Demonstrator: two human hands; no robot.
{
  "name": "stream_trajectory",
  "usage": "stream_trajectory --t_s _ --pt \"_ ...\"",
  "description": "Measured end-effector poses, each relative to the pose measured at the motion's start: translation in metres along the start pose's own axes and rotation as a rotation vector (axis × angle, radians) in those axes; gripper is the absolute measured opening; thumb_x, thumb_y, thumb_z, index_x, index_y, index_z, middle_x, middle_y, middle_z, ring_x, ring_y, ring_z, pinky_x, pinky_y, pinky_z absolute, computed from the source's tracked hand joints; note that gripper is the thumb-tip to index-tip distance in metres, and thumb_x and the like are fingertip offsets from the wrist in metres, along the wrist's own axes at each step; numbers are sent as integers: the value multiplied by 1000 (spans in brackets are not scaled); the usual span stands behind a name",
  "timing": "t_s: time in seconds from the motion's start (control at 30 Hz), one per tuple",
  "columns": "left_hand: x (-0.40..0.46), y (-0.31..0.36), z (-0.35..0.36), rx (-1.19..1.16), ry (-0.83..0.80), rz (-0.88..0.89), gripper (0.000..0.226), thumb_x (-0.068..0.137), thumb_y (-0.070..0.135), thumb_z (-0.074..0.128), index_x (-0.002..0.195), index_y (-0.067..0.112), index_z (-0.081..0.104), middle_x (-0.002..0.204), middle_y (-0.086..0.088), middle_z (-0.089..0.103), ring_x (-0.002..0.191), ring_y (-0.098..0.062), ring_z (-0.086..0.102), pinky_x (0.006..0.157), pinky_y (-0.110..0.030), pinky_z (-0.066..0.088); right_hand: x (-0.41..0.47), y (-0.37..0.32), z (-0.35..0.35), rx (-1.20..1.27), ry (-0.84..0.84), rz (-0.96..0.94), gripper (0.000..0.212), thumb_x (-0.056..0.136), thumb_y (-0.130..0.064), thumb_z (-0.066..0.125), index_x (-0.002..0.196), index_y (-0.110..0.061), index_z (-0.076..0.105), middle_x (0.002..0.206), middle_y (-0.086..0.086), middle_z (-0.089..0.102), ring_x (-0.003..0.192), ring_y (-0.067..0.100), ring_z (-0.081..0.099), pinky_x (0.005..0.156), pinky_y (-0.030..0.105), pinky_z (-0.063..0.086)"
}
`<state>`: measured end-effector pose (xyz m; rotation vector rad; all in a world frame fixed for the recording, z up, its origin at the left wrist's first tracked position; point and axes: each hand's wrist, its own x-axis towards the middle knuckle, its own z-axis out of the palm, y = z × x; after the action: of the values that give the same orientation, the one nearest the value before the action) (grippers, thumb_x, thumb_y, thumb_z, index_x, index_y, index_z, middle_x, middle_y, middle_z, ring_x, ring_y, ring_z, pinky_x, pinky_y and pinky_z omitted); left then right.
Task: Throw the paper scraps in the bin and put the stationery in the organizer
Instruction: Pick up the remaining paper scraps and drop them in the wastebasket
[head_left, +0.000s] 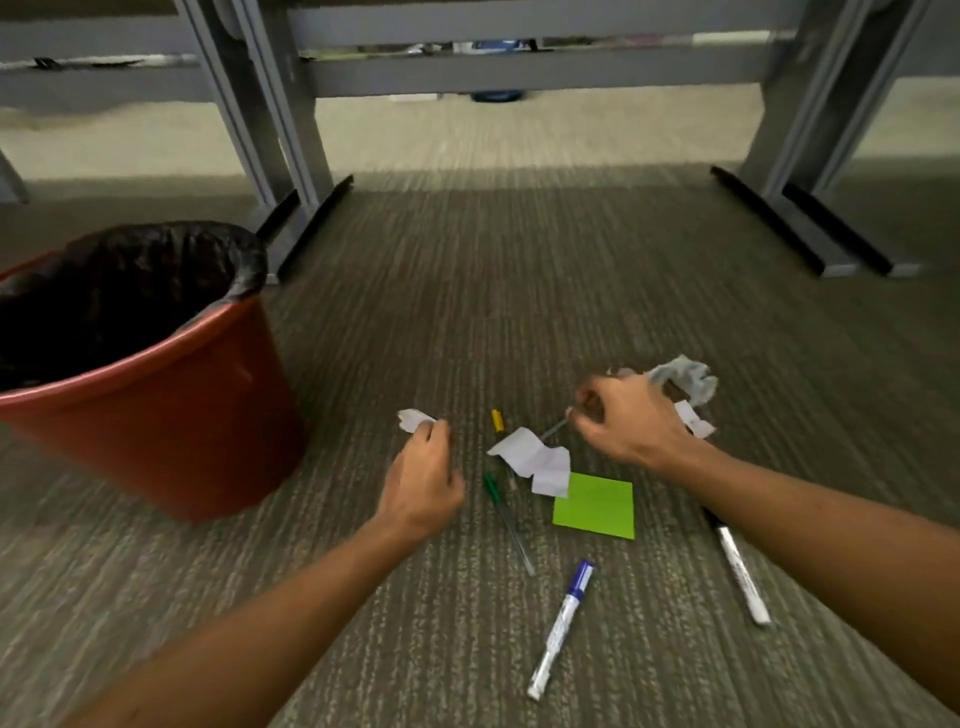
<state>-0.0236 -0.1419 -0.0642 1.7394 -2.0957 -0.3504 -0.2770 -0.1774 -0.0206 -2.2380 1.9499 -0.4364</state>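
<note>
— Red plastic bin (171, 410) with a black liner stands on the carpet (519, 291) at the left, near a grey desk leg (291, 156). Where are the hands?

— Both reach out over the carpet. The left hand (423, 480) has its fingers (434, 434) closed on a small white paper scrap (413, 419). The right hand (623, 415) is curled, fingers bent, just in front of a crumpled grey-white paper (685, 382); I cannot tell whether it grips anything.

— And the rest of the scraps?

— A creased white scrap (535, 460) lies between the hands, its corner touching a green sticky-note pad (597, 506).

— Stationery?

— A green-capped pen (506, 514) lies just left of the pad, a yellow-capped pen (497, 421) partly under the creased scrap. A blue-capped marker (563, 626) lies nearer the person, and a black-capped marker (737, 569) is partly hidden under the right forearm. No piece sits in the bin, so far as its dark inside shows
</note>
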Motion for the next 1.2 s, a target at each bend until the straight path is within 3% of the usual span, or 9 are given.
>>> stream_trajectory --t_s 0.17,0.3,0.53,0.7,0.8,0.9,1.07,1.13,1.2 --pt "4 1 35 -7 -82 -29 19 84 18 59 99 11 49 98 -12 60 87 -30 60 65 -37 45 -18 24 31 -17 -154 100 25 78 -43 58 93 -24 64 93 7 72 89 30 69 70 35 55" --pt "41 10 44 3 -43 -3 21 84 19 61 101 10 52 103 -15 59 89 -33 59 66 -39 49 -10 22 50 28 -151 146 27 80 -48 64 91 -24 62 92 9 69 88 32 67 64 31 45" --pt "95 27 81 268 -325 113 60 87 22 63 138 10 35 145 -15 42 137 -34 29 103 -48 39 9 13 90 65 -261 297 62 76 -50 74 122 -15 53 115 16 64 107 37 63 74 39 49" --pt "106 23 91 338 -512 336 80 81 14 66 149 11 24 150 -13 37 140 -31 29 110 -45 31 12 12 105 176 -231 417 59 74 -33 79 124 -16 55 117 14 67 108 35 65 83 38 53" --pt "111 19 87 206 -446 363 61 79 12 66 138 9 47 137 -13 53 126 -31 48 99 -40 42 13 17 103 365 -206 465 41 72 -24 79 111 -16 67 106 10 73 101 28 69 81 33 56" --pt "122 18 78 -4 -332 352 25 80 9 67 104 10 72 104 -11 73 97 -27 66 77 -32 48 19 33 83 603 -178 528 32 72 -24 83 101 -15 73 91 1 72 81 16 67 62 22 46" --pt "141 8 59 -378 -98 9 9 81 10 74 89 5 75 87 -16 74 77 -22 65 74 -37 52 20 98 28 1022 -115 705 22 79 -17 78 99 -15 71 81 2 68 58 11 46 46 22 27" --pt "143 -1 51 -431 -43 -118 11 79 7 76 88 2 74 88 -19 73 77 -26 66 77 -41 54 19 125 15 1003 -12 785 28 79 -14 78 106 -11 71 87 6 67 56 11 54 46 20 34" --pt "143 -12 45 -391 -19 -216 12 77 9 78 86 2 75 89 -20 73 79 -28 67 75 -37 52 22 146 13 876 37 824 40 79 -13 79 116 -4 68 102 9 68 71 15 67 57 24 50"
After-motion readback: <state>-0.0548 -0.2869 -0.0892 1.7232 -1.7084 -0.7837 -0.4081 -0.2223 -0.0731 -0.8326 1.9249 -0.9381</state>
